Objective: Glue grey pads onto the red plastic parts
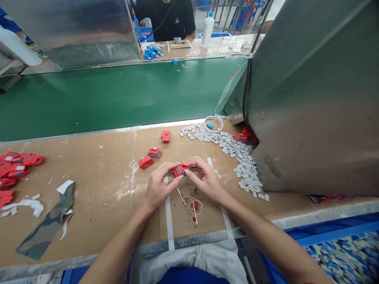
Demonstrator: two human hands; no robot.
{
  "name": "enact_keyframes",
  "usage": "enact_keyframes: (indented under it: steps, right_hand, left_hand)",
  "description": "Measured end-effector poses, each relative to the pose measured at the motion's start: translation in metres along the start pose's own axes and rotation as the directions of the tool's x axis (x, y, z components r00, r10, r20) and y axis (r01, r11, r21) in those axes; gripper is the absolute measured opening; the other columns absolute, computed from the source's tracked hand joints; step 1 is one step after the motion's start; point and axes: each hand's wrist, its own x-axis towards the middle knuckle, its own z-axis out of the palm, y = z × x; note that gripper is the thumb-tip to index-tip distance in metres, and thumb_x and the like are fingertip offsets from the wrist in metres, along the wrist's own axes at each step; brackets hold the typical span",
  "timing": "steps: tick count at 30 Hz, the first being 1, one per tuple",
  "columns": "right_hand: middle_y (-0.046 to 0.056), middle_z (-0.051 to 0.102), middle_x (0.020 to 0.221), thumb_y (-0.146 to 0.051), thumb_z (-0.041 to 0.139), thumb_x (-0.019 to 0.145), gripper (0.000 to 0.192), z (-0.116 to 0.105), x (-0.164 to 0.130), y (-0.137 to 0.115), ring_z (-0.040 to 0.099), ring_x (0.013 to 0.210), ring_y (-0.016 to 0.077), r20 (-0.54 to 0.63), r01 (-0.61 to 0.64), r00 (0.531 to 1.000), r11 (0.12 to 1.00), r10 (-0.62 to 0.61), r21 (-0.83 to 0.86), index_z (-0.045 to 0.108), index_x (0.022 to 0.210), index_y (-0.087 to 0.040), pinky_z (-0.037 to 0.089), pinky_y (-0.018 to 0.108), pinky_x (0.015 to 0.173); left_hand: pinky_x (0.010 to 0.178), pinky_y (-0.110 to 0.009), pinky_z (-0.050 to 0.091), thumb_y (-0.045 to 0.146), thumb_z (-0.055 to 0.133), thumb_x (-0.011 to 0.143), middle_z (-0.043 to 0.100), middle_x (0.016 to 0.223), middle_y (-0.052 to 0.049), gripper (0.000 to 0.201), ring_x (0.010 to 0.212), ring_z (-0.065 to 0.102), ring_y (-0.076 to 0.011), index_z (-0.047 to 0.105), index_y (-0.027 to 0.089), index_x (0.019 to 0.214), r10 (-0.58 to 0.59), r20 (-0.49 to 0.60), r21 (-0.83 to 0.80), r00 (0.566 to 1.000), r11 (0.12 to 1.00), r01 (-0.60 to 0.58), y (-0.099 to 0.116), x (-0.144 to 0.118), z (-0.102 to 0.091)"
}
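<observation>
The small red plastic block with a grey face [180, 170] is held above the brown workbench [97, 185], pinched from both sides by the left hand [160, 185] and right hand [204, 179]. Just below lie a wooden stick [181, 196] and a small round glue cup [196, 206]. Grey square chips [237, 152] are heaped to the right; loose red blocks [149, 157] lie to the left.

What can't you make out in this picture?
- Red part: mostly covered by the fingers of the left hand and right hand.
- Grey chips: too small to read; the pile runs under the metal hood.
- Red pile: cut off by the left edge.
- Small cup: contents too small to tell.
- Person opposite: cut off by the top edge.
</observation>
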Motion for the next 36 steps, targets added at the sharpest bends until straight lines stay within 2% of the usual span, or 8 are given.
enact_keyframes:
  steps: [4,8,15,20,25,30,32,36]
  right_hand:
    - [0.01,0.067,0.107,-0.028,0.06,0.097,0.011,-0.002,0.0,-0.002,0.065,0.1,0.0208,0.026,0.041,0.999,0.996,-0.039,-0.075,0.067,0.095,-0.019,0.053,0.036,0.088]
    - [0.009,0.068,0.104,-0.026,0.06,0.097,0.011,-0.004,-0.001,0.002,0.067,0.1,0.0206,0.068,0.015,0.998,0.999,-0.012,-0.05,0.065,0.09,-0.019,0.051,0.035,0.088]
    - [0.006,0.064,0.093,-0.031,0.063,0.096,0.017,0.002,-0.005,0.005,0.068,0.1,0.0215,0.057,-0.006,0.998,1.0,0.006,-0.006,0.064,0.086,-0.019,0.052,0.035,0.087]
    - [0.007,0.064,0.095,-0.028,0.061,0.097,0.013,0.005,-0.006,0.004,0.068,0.105,0.022,0.027,0.06,0.998,0.998,-0.06,0.014,0.065,0.09,-0.019,0.053,0.036,0.09]
    - [0.008,0.067,0.099,-0.029,0.06,0.098,0.012,-0.003,-0.002,-0.002,0.068,0.104,0.0204,0.111,0.036,0.993,0.999,-0.033,-0.025,0.066,0.096,-0.018,0.055,0.035,0.091]
    - [0.009,0.065,0.112,-0.032,0.063,0.096,0.016,-0.009,0.001,0.002,0.067,0.104,0.0175,0.218,-0.098,0.973,0.987,0.069,0.127,0.063,0.103,-0.017,0.056,0.033,0.093]
    - [0.008,0.066,0.109,-0.036,0.066,0.094,0.02,-0.01,0.004,0.005,0.067,0.101,0.017,0.23,-0.147,0.967,0.977,0.109,0.152,0.063,0.101,-0.017,0.056,0.034,0.094]
    - [0.008,0.068,0.107,-0.044,0.071,0.09,0.029,-0.015,0.007,-0.008,0.069,0.096,0.0167,0.198,-0.155,0.973,0.973,0.121,0.169,0.063,0.097,-0.017,0.057,0.033,0.09]
  left_hand:
    - [0.075,-0.029,0.058,0.023,0.069,0.089,0.07,0.097,-0.008,0.023,0.085,0.069,-0.0179,0.069,0.016,0.11,0.031,0.034,-0.004,0.999,1.0,-0.031,-0.004,0.0,-0.001]
    - [0.072,-0.027,0.056,0.023,0.069,0.089,0.068,0.092,-0.006,0.021,0.082,0.067,-0.0174,0.069,0.016,0.109,0.065,0.059,0.01,0.996,0.998,-0.066,-0.007,0.0,-0.002]
    - [0.071,-0.027,0.052,0.017,0.065,0.091,0.064,0.087,-0.005,0.015,0.08,0.063,-0.0168,0.068,0.015,0.106,0.157,0.097,0.198,0.983,0.965,-0.173,0.005,-0.003,-0.006]
    - [0.071,-0.026,0.052,0.014,0.063,0.091,0.063,0.089,-0.005,0.016,0.079,0.062,-0.0158,0.066,0.015,0.107,0.237,0.08,0.272,0.968,0.929,-0.25,0.01,-0.004,-0.007]
    - [0.073,-0.026,0.053,0.016,0.067,0.089,0.068,0.088,-0.005,0.016,0.079,0.064,-0.0159,0.067,0.015,0.105,0.174,0.086,0.229,0.981,0.955,-0.19,0.011,-0.001,-0.01]
    - [0.077,-0.028,0.057,0.025,0.068,0.089,0.075,0.101,-0.008,0.023,0.085,0.071,-0.0183,0.068,0.015,0.11,-0.087,0.071,0.074,0.994,0.994,0.081,0.005,-0.002,-0.007]
    - [0.08,-0.03,0.059,0.028,0.068,0.089,0.076,0.106,-0.01,0.028,0.088,0.072,-0.02,0.067,0.015,0.113,-0.133,0.083,0.05,0.988,0.99,0.13,0.003,-0.001,-0.007]
    - [0.09,-0.037,0.056,0.038,0.065,0.091,0.077,0.109,-0.009,0.029,0.097,0.072,-0.0245,0.069,0.02,0.114,0.012,0.096,0.22,0.995,0.975,-0.033,0.003,0.005,-0.024]
